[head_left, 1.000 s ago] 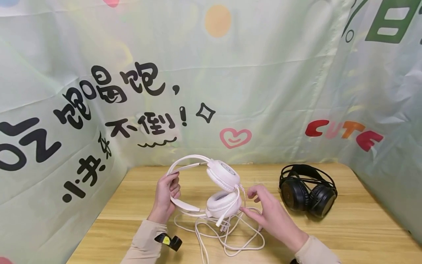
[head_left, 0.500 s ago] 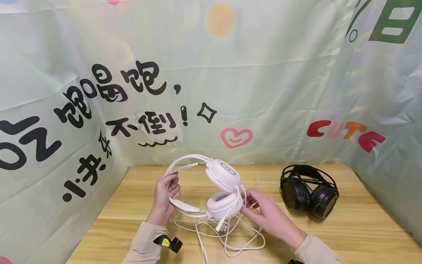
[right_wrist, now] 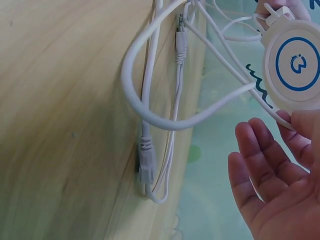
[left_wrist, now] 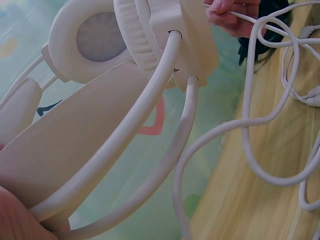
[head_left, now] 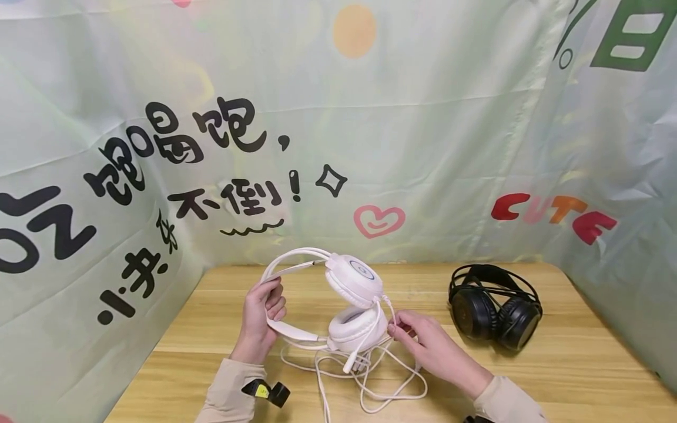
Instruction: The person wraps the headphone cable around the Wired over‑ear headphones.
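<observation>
A white headset (head_left: pixel 353 279) is held on its side above the table, its two earcups one over the other. My left hand (head_left: pixel 258 317) grips its headband (left_wrist: pixel 95 135). From the lower earcup a thin microphone boom (head_left: pixel 353 357) points downward. Beside the earcups my right hand (head_left: pixel 431 346) pinches the white cable (right_wrist: pixel 277 116) between thumb and forefinger, its other fingers spread loosely. Loose loops of that cable hang and lie under the headset. In the right wrist view, a metal-tipped audio plug (right_wrist: pixel 181 42) and another white connector (right_wrist: pixel 146 165) show, along with an earcup (right_wrist: pixel 297 65) bearing a blue ring.
Black headphones (head_left: pixel 494 308) rest on the right side of the wooden table (head_left: pixel 576 352). A pale printed cloth (head_left: pixel 439 147) with letters and a pink heart surrounds the table at the back and sides.
My right thumb and forefinger, apart a second ago, have closed on the cable by the earcups. The headset and my left hand have shifted slightly left.
</observation>
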Demonstrator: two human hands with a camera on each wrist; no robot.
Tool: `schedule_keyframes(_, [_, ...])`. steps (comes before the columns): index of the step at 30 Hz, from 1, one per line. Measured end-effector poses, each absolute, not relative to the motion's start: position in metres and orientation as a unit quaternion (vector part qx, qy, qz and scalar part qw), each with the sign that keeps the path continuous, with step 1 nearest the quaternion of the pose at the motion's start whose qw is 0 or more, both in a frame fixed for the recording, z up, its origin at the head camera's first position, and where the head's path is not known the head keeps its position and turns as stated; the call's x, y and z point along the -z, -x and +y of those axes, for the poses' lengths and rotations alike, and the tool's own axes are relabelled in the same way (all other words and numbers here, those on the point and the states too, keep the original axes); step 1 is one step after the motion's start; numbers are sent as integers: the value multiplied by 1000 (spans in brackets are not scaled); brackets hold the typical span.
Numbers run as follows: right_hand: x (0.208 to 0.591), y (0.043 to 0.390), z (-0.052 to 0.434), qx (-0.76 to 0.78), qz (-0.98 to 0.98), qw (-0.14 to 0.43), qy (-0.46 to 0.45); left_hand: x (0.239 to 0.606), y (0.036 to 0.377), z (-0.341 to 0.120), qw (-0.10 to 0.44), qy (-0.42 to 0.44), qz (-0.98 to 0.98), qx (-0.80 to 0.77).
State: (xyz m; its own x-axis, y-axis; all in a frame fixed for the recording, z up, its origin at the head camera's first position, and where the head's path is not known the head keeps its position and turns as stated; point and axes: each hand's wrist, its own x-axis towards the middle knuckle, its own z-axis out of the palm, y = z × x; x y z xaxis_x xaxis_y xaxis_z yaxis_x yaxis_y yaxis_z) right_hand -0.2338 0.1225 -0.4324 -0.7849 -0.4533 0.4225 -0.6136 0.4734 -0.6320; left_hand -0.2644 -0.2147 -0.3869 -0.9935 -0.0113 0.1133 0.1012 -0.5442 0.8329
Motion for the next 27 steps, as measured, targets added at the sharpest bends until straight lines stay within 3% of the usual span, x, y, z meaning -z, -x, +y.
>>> schedule_keyframes(22, [430,244,136,-500,-807,7,-313,381,262,-225,27,74,-451,889])
schedule_keyframes(27, [424,247,139,-511,-794,9,-330,380,262,-227,24,83,-442,893])
